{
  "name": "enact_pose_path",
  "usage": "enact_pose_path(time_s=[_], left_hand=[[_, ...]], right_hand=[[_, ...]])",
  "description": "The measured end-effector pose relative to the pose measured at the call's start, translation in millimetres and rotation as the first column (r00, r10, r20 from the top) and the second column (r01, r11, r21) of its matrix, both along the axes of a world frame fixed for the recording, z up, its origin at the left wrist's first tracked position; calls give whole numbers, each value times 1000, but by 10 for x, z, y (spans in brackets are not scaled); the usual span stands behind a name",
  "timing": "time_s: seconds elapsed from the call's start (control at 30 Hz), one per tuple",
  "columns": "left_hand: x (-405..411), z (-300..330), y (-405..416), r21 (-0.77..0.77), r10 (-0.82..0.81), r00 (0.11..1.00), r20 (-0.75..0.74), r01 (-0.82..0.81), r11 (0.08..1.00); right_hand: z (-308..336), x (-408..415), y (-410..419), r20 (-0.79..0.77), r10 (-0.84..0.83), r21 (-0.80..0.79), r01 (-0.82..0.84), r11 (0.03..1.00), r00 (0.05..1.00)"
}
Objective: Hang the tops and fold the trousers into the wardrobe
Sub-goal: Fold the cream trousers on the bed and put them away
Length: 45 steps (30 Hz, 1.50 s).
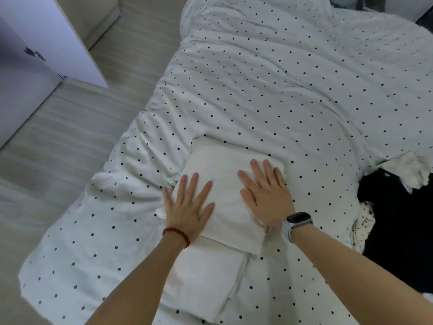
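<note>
- We take the folded white trousers (pixel 225 184) as our landmark; they lie on the polka-dot duvet (pixel 281 78), near its front edge, and we cannot make out a waistband or legs in the flat bundle.
- Our left hand (pixel 187 207) presses flat on the left part of the trousers, fingers straight and spread, gripping nothing; a red bead bracelet (pixel 178 233) circles that wrist.
- Our right hand (pixel 267 195) lies flat on the right part of the trousers, fingers straight and together, holding nothing; a smartwatch (pixel 298 219) sits on that wrist.
- Just in front of the trousers, partly under them and under our left forearm, lies a second folded white piece (pixel 210 282); what garment it is we cannot tell.
- Well to the right of the trousers a black garment (pixel 398 219) is cut off by the frame edge, with a scrap of white fluffy fabric (pixel 407 170) at its top.
- Far to the upper left of the trousers stands a white wardrobe door (pixel 46 38), blurred and cut off, above the pale wood floor (pixel 70 127).
</note>
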<state>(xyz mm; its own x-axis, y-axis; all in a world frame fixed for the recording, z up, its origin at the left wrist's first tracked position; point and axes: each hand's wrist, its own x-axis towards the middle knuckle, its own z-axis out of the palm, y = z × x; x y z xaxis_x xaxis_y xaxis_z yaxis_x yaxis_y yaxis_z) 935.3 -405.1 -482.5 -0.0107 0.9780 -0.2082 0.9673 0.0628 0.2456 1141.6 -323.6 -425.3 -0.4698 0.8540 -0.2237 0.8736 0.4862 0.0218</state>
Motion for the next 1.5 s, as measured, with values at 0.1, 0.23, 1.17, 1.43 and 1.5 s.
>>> enact_pose_path(time_s=[0.1, 0.23, 1.17, 1.43, 1.5], left_hand=[[-103, -24, 79, -5, 5, 1000, 9, -5, 1000], [-43, 142, -59, 96, -41, 999, 30, 38, 995], [-140, 1060, -269, -484, 749, 174, 639, -666, 568], [136, 918, -491, -548, 840, -54, 540, -780, 302], [270, 859, -551, -626, 811, -184, 555, -734, 261]], right_hand=[[69, 25, 125, -181, -91, 61, 104, 993, 979], [321, 62, 394, -175, -348, -112, 332, 937, 921], [624, -179, -894, -262, 295, -174, -346, 922, 919], [552, -299, 154, -189, -324, -461, 207, 863, 927], [480, -303, 246, -100, -365, -604, 235, 761, 926]])
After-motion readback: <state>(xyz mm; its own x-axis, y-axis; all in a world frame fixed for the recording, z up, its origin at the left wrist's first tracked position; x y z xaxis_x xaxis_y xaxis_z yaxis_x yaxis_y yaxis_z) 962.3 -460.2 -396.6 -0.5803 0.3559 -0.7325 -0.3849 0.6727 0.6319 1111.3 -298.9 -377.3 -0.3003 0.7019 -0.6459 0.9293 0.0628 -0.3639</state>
